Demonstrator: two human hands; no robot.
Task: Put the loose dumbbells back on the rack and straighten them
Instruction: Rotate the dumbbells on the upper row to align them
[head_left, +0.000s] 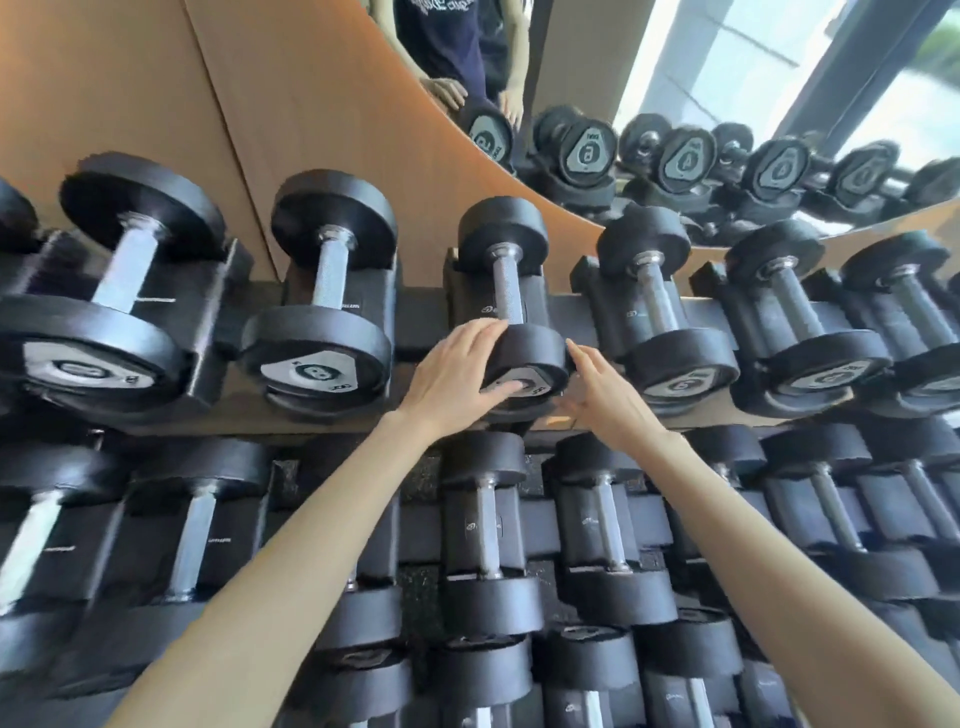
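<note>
A black dumbbell with a steel handle lies in its cradle on the top tier of the rack, near the middle of the view. My left hand lies over the left side of its near head, fingers spread across the rim and thumb on the grey end plate. My right hand is at the right side of the same head, fingers straight, fingertips at or just off its edge. Neither hand curls round the handle.
Several more black dumbbells fill the top tier on both sides, larger ones at the left. Lower tiers below my arms hold several more. A wood panel and a mirror stand behind the rack.
</note>
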